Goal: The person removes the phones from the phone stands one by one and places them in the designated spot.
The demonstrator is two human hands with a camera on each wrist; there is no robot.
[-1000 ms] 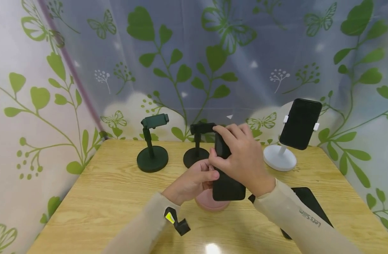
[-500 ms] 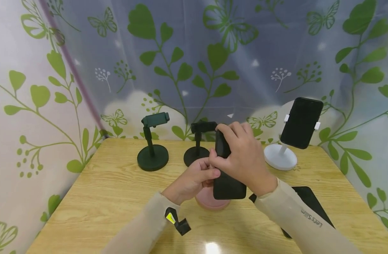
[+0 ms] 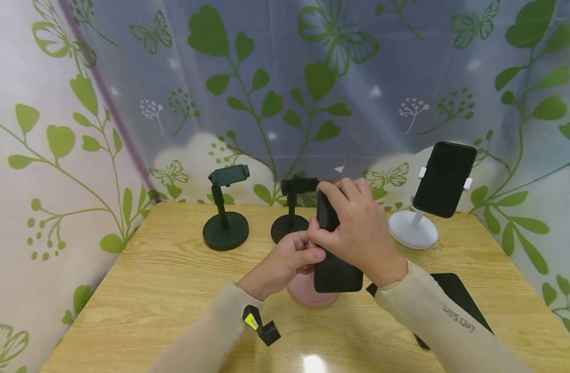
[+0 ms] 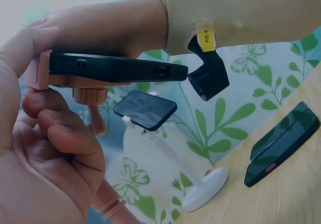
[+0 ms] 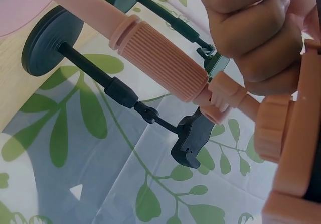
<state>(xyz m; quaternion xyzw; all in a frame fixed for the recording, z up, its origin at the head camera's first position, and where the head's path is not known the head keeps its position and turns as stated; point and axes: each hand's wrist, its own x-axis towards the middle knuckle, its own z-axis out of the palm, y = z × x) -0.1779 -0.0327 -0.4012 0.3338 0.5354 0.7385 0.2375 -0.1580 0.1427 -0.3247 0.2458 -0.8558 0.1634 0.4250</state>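
A black phone (image 3: pixel 338 272) sits tilted in the pink clamp of a pink phone stand (image 3: pixel 308 295), whose round base shows below the phone. My left hand (image 3: pixel 291 259) pinches the clamp at the phone's left edge. In the left wrist view, the thumb lies over the pink clamp end (image 4: pixel 44 71), with fingers curled beneath. My right hand (image 3: pixel 359 235) grips the phone's upper part from the right, thumb toward the left hand. The right wrist view shows the pink ribbed stem (image 5: pixel 163 61) and the clamp's knob (image 5: pixel 271 128). My hands partly hide the phone and clamp.
A dark green stand (image 3: pixel 225 230) and a black stand (image 3: pixel 289 225) stand behind, both without phones. A white stand (image 3: pixel 413 230) at the back right holds another black phone (image 3: pixel 445 178). Flat dark devices (image 3: pixel 462 298) lie by my right sleeve. A patterned curtain (image 3: pixel 275 77) closes off the back.
The view shifts slightly. Both hands keep their hold on the clamp and the phone, with no clear movement.
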